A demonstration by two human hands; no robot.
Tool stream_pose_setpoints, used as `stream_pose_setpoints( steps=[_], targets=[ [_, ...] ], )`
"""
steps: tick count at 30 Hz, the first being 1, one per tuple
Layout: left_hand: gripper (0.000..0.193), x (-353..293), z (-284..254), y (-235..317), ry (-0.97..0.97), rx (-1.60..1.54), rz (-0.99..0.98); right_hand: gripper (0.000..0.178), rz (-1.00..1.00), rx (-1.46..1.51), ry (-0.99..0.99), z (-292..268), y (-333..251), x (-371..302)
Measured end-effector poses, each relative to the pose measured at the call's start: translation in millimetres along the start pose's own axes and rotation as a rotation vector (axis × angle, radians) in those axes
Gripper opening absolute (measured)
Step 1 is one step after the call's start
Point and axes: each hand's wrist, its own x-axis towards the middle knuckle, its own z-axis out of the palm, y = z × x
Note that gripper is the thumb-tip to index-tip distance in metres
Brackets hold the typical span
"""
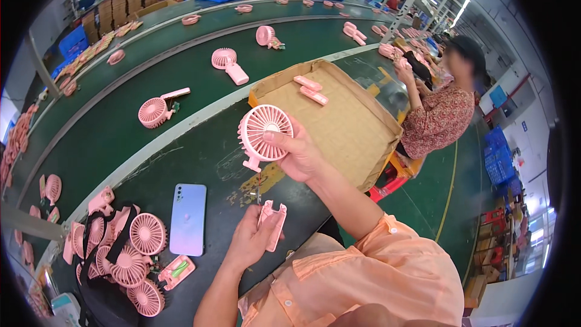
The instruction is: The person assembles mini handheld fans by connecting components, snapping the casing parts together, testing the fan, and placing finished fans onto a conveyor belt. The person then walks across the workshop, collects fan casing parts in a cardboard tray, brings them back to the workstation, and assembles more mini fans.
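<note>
My right hand [298,152] grips a pink fan head [257,130] by its round grille, with the thumb resting on the front. Below it, my left hand [249,237] holds a pink handle shell [276,225] between thumb and fingers. A thin wire and a small metallic part [256,194] hang in the gap between fan head and shell. Left of my hands, a light blue phone [188,221] lies on the dark table. Beyond it is a heap of pink fans [129,265] with black straps. A handle half with a green part inside [177,272] lies beside the heap.
A shallow cardboard tray [357,127] holding two pink handle shells [311,89] stands ahead to the right. Past the table, a green conveyor belt [200,100] carries several pink fans [224,59]. A co-worker in a patterned top [439,109] sits at the right, handling pink parts.
</note>
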Motion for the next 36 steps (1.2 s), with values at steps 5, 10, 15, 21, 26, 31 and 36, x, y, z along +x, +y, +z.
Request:
stream_pose_setpoints(
  steps=[5, 10, 15, 21, 26, 31, 36],
  targets=[
    [0.03, 1.0, 2.5, 11.1, -0.016, -0.2, -0.076, 0.04, -0.049, 0.047, 0.132, -18.4, 9.2, 1.4],
    [0.029, 5.4, -11.8, 8.8, 0.021, -0.43, -0.086, 0.036, 0.053, 0.32, 0.157, -40.3, 15.9, 3.2],
    [0.034, 10.5, -17.3, -1.6, 0.203, -0.633, 0.01, 0.052, 0.205, 0.405, -0.191, -36.3, 16.1, -10.4],
    [0.025, 8.3, -19.0, -9.9, 0.405, -0.732, 0.191, 0.09, 0.27, -0.307, -0.214, -23.2, 39.2, -60.6],
    [0.023, 0.6, -30.6, -24.7, 0.394, -0.725, 0.2, 0.095, 0.224, -0.705, -0.423, -2.9, 44.4, -68.4],
    [0.03, -10.9, -27.6, 7.2, 0.311, -0.308, 0.007, 0.059, 0.091, -0.349, -0.095, -10.8, 43.2, -50.7],
    [0.023, -18.3, -28.3, 2.4, 0.17, -0.291, 0.109, 0.078, 0.004, -0.532, -0.041, -5.1, 50.7, -31.9]
  ],
)
